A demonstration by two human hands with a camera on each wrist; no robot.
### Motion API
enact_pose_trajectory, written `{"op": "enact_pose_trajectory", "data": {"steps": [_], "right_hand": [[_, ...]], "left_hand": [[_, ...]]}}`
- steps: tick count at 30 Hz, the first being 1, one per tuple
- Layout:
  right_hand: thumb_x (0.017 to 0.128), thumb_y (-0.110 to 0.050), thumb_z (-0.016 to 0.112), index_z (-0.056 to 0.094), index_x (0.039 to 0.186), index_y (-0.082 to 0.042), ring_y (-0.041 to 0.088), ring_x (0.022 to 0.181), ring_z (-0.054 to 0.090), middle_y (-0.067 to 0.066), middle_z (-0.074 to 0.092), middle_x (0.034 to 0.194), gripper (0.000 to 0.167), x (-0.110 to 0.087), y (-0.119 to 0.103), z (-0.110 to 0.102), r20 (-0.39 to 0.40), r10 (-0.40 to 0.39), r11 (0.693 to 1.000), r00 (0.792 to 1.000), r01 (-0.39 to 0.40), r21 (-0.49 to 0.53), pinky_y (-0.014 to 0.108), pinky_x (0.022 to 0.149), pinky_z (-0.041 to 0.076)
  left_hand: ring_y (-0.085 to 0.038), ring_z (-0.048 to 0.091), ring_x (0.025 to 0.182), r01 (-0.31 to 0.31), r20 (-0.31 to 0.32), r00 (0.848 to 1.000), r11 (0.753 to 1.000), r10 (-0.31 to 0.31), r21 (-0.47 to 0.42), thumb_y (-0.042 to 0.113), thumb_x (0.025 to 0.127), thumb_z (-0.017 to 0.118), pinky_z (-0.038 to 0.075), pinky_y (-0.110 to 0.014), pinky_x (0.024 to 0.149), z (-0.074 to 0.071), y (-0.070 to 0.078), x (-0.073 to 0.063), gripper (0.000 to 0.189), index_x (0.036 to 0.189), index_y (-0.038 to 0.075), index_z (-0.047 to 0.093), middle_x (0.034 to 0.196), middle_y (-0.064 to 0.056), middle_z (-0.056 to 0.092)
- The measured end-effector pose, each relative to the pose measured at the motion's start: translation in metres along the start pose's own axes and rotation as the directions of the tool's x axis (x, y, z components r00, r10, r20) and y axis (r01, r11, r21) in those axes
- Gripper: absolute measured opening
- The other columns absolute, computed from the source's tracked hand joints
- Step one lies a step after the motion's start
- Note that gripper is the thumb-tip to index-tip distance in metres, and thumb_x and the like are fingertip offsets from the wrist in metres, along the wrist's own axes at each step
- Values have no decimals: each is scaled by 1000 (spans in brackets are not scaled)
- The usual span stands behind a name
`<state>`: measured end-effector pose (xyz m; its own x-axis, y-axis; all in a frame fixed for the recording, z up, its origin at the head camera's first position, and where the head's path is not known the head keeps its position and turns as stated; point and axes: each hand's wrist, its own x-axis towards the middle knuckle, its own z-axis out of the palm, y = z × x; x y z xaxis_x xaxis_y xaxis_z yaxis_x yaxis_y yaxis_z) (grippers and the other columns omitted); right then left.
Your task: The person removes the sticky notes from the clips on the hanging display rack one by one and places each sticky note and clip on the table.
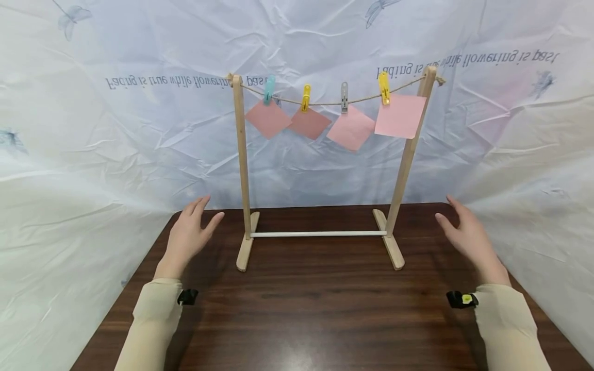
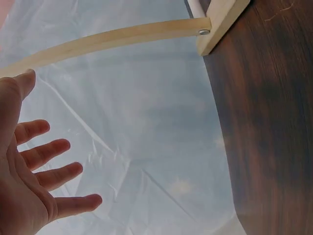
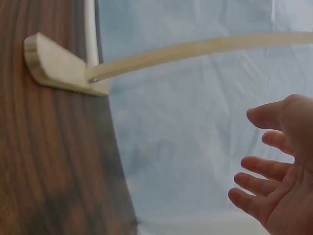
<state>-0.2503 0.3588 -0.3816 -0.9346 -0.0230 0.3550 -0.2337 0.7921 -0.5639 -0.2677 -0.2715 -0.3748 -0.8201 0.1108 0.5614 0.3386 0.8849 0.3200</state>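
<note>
A wooden stand (image 1: 242,154) with a twine line (image 1: 325,104) strung between its two posts is upright on the table. Four clothespins would exceed plain counting, so several hang there: a teal clothespin (image 1: 269,90), a yellow clothespin (image 1: 305,98), a grey clothespin (image 1: 344,98) and another yellow clothespin (image 1: 383,88). Each one clips a pink paper square, such as the rightmost paper (image 1: 400,116). My left hand (image 1: 186,234) is held left of the stand, fingers spread and nothing in it. To the right of the stand, my right hand (image 1: 471,239) is likewise empty, its fingers extended.
The stand's feet (image 1: 248,242) and a white crossbar (image 1: 320,234) are on the dark wooden table (image 1: 297,299). A pale printed sheet (image 1: 315,175) drapes behind the table and along both sides.
</note>
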Motion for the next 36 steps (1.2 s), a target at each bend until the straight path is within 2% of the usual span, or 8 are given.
{"op": "enact_pose_trajectory", "data": {"steps": [4, 8, 11, 15, 19, 21, 30, 36], "right_hand": [[108, -29, 48, 22, 160, -3, 58, 134, 35, 35, 34, 153, 63, 1, -13, -1, -84, -30, 999, 996, 33, 41, 72, 98, 33], [107, -30, 49, 29, 159, -9, 54, 133, 41, 29, 40, 152, 59, 3, -29, -3, -150, -22, 996, 988, 35, 85, 69, 97, 38], [106, -31, 51, 37, 157, -13, 49, 130, 48, 24, 48, 148, 55, 7, -43, -5, -207, -30, 994, 978, 51, 97, 41, 100, 48], [104, -28, 56, 50, 150, -15, 28, 125, 57, 19, 58, 139, 48, 14, -68, -10, -299, -78, 986, 951, 117, 116, 7, 86, 39], [102, -20, 60, 58, 143, -12, -2, 113, 57, 17, 64, 130, 41, 24, -97, -15, -366, -150, 963, 918, 220, 157, 8, 90, 42], [102, -17, 61, 60, 141, -11, -8, 110, 55, 17, 65, 128, 40, 28, -111, -17, -376, -183, 947, 908, 265, 180, 8, 90, 43], [99, -7, 63, 61, 138, -7, -3, 111, 59, 17, 67, 125, 38, 41, -170, -17, -347, -302, 869, 888, 406, 282, 12, 92, 45], [100, -9, 63, 61, 138, -7, 4, 114, 61, 13, 66, 127, 38, 50, -215, -16, -321, -361, 816, 875, 463, 346, 17, 94, 48]], "left_hand": [[-48, 48, 128, 64, 4, 998, 996, -64, -56, 43, 103, 58, 42, -67, 96, -1, 3, 4, 63, 152, 6, 44, 146, -27, 48], [-44, 57, 122, 100, -33, 994, 977, -108, -187, 45, 104, 54, 47, -62, 95, -5, 9, 12, 60, 148, 5, 49, 141, -22, 56], [-40, 62, 117, 101, -58, 991, 951, -123, -292, 44, 103, 56, 51, -56, 93, -11, 17, 19, 56, 144, 5, 54, 136, -18, 61], [-37, 64, 114, 91, -71, 989, 925, -126, -370, 44, 103, 57, 54, -53, 92, -20, 30, 27, 52, 140, 7, 58, 131, -16, 64], [-38, 64, 113, 61, -83, 991, 916, -102, -396, 40, 104, 56, 54, -55, 91, -27, 42, 33, 48, 138, 7, 60, 129, -16, 65], [-38, 64, 113, 43, -85, 993, 914, -84, -403, 38, 104, 56, 53, -56, 91, -31, 49, 36, 46, 138, 7, 60, 129, -17, 65], [-34, 65, 111, 5, -95, 994, 919, -46, -393, 39, 103, 59, 55, -52, 89, -37, 70, 49, 47, 138, 8, 61, 126, -15, 67], [-33, 65, 112, -4, -75, 997, 894, -34, -447, 39, 103, 59, 56, -51, 89, -30, 79, 58, 48, 138, 7, 60, 127, -15, 66]]}}
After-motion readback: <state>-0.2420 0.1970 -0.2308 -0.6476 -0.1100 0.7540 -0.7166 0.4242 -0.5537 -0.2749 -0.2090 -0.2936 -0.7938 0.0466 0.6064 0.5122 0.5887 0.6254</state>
